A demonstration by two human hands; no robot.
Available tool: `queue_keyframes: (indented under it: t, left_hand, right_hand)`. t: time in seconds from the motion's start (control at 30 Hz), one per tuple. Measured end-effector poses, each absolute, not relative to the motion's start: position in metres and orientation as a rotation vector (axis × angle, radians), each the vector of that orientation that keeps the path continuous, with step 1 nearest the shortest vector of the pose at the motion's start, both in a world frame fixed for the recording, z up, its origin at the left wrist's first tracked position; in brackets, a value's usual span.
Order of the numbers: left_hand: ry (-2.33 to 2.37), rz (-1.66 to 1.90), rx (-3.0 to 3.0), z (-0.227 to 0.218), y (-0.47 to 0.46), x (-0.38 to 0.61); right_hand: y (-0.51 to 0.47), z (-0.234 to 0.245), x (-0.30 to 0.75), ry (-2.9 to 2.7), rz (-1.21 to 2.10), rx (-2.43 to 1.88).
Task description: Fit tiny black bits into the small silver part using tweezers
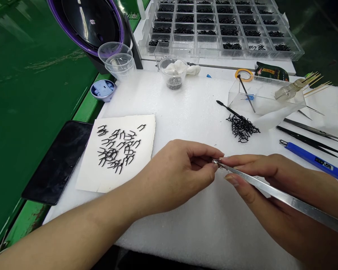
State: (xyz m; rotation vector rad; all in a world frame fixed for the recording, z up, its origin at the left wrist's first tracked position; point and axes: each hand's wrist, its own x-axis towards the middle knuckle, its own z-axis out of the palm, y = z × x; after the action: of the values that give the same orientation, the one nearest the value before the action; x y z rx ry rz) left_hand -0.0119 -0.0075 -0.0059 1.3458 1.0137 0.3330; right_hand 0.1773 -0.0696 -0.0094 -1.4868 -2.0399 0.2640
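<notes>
My left hand (183, 168) is closed in a pinch over the middle of the white board. At its fingertips is something tiny and shiny, too small to name. My right hand (281, 187) grips metal tweezers (281, 194), their tip touching the spot where the left fingers pinch. Beyond the hands lies a heap of small black forked pieces (240, 127). More black forked pieces (126, 148) are spread on a cream card (91, 178) to the left of my left hand.
A compartment tray (211, 52) of black pieces stands behind. A clear cup (173, 77), stacked cups (119, 63), a purple-rimmed device (92, 22) and a tablet (59, 165) sit around. At right are a blue utility knife (312, 159), black tweezers (307, 140) and a clear box (264, 101).
</notes>
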Motion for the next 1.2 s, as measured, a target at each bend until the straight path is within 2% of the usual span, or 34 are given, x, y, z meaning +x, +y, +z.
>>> queue_keyframes:
  t: [1.2]
  left_hand:
    - [0.989, 0.383, 1.396, -0.019, -0.012, -0.013]
  right_hand:
    - [-0.07, -0.01, 0.18, -2.031, 0.325, -1.455]
